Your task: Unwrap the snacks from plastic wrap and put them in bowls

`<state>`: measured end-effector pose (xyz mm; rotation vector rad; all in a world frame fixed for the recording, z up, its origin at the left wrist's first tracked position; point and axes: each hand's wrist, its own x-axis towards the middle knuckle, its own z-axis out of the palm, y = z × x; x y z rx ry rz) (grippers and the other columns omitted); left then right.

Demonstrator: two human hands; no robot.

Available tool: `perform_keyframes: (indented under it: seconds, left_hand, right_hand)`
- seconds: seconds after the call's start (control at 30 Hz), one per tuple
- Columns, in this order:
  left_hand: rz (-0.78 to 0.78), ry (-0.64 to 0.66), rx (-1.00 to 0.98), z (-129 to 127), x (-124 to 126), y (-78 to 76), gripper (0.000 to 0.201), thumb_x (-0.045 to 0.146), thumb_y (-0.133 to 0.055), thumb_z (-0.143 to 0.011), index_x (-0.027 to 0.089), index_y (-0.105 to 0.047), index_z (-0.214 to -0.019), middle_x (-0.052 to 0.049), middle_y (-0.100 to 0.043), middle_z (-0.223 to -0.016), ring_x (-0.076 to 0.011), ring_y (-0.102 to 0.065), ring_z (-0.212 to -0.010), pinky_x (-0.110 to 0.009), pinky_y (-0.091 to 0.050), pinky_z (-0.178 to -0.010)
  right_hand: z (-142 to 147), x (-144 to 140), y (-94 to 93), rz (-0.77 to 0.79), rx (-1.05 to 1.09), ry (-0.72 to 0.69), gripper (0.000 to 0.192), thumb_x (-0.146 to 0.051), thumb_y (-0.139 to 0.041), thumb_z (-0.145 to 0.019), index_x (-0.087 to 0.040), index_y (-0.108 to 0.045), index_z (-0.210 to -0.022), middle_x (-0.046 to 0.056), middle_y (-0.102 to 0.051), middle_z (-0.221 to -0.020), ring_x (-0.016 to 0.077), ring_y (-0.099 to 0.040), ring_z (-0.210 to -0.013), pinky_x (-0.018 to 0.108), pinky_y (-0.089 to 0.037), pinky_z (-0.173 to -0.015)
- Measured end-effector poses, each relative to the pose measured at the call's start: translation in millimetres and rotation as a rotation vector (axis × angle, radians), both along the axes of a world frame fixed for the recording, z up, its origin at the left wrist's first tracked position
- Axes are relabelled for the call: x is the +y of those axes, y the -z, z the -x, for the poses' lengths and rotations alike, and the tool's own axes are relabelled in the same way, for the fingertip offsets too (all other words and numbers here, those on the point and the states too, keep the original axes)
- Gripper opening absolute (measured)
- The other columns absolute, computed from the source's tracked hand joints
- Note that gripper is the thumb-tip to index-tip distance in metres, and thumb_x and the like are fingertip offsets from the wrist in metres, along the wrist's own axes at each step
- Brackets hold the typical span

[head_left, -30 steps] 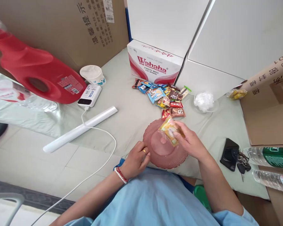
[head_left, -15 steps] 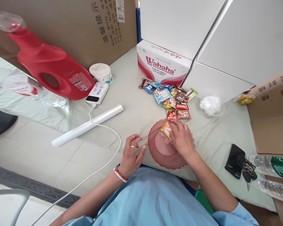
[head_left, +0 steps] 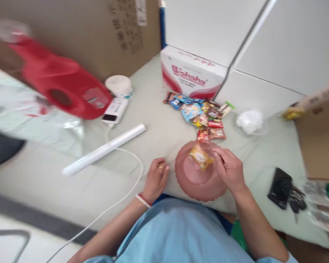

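Note:
A pink ribbed plate [head_left: 193, 190] lies in front of me, with a yellow snack packet [head_left: 201, 157] on it. Over the plate's right side, my right hand [head_left: 231, 170] is closed, its thumb and fingers pinched close to the packet's right end. Whether anything is between those fingertips I cannot make out. My left hand [head_left: 156, 179] rests on the cloth left of the plate, fingers curled in and nothing visible in them. Just beyond the plate is a pile of small wrapped snacks [head_left: 192, 111] in several colours.
A Wahaha carton [head_left: 190, 75] stands behind the snacks. Crumpled clear plastic [head_left: 249, 122], a black phone [head_left: 280, 188] and keys [head_left: 296, 199] lie to the right. On the left are a red jug [head_left: 68, 87], a paper tub [head_left: 118, 86], a power bank [head_left: 115, 111] and a white bar [head_left: 104, 149].
My right hand has moved right, off the top of the yellow packet, which now shows fully. My left fingers have curled in. The whole view has shifted slightly and blurred.

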<state>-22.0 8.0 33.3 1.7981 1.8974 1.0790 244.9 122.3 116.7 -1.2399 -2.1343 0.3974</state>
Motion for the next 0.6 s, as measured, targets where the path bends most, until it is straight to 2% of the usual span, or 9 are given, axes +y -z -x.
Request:
perform_keyframes:
  seconds: [0.1, 0.2, 0.33, 0.4, 0.47, 0.6]
  left_hand:
    - [-0.024, -0.01, 0.074, 6, 2, 7.5, 0.024, 0.033, -0.047, -0.103, 0.021, -0.065, -0.094, -0.009, -0.066, -0.106, -0.0242, -0.066, -0.096, -0.041, -0.056, -0.087]
    - [-0.093, 0.064, 0.202, 11, 9, 19.5, 0.022, 0.034, -0.049, -0.101, 0.02, -0.065, -0.093, -0.011, -0.068, -0.102, -0.0275, -0.065, -0.095, -0.043, -0.055, -0.084]
    - [-0.227, 0.238, 0.352, 12, 17, 22.9, 0.013, 0.027, -0.052, -0.097, 0.023, -0.062, -0.089, -0.008, -0.071, -0.093, -0.0264, -0.065, -0.082, -0.042, -0.053, -0.077]
    - [-0.254, 0.259, 0.379, 11, 18, 20.8, 0.01, 0.027, -0.053, -0.094, 0.025, -0.06, -0.088, -0.008, -0.071, -0.09, -0.0272, -0.066, -0.081, -0.043, -0.054, -0.075]
    - [-0.24, 0.248, 0.372, 11, 19, 20.6, 0.008, 0.03, -0.051, -0.092, 0.028, -0.058, -0.088, -0.008, -0.071, -0.089, -0.0299, -0.066, -0.08, -0.047, -0.055, -0.072]
    - [-0.137, 0.172, 0.277, 10, 16, 28.4, 0.004, 0.036, -0.053, -0.086, 0.036, -0.057, -0.084, -0.002, -0.071, -0.081, -0.034, -0.065, -0.076, -0.055, -0.054, -0.069]
  right_hand:
    - [-27, -7, -1.3, 0.04, 0.139, 0.313, 0.028, -0.037, -0.051, -0.104, -0.022, -0.072, -0.113, 0.003, -0.073, -0.085, 0.0167, -0.068, -0.074, 0.03, -0.054, -0.076]
    - [-70, -8, 21.0, 0.177, 0.244, 0.565, 0.036, -0.046, -0.049, -0.102, -0.019, -0.073, -0.109, 0.0, -0.066, -0.072, 0.0145, -0.058, -0.06, 0.027, -0.049, -0.062]
    - [-137, 5, 53.9, 0.267, 0.253, 0.813, 0.04, -0.047, -0.048, -0.097, -0.016, -0.071, -0.109, 0.001, -0.067, -0.074, 0.0143, -0.052, -0.055, 0.026, -0.044, -0.054]
    - [-169, 24, 60.5, 0.254, 0.122, 0.892, 0.039, -0.041, -0.045, -0.096, -0.015, -0.069, -0.111, 0.005, -0.071, -0.083, 0.0168, -0.06, -0.063, 0.029, -0.05, -0.063]
    - [-198, 54, 59.1, 0.245, -0.042, 0.922, 0.037, -0.033, -0.043, -0.094, -0.015, -0.068, -0.114, 0.009, -0.075, -0.094, 0.0201, -0.067, -0.079, 0.033, -0.054, -0.079]
    - [-247, 140, 41.9, 0.271, -0.218, 0.945, 0.037, -0.021, -0.05, -0.088, -0.014, -0.068, -0.12, 0.014, -0.073, -0.11, 0.0243, -0.066, -0.105, 0.039, -0.047, -0.102]
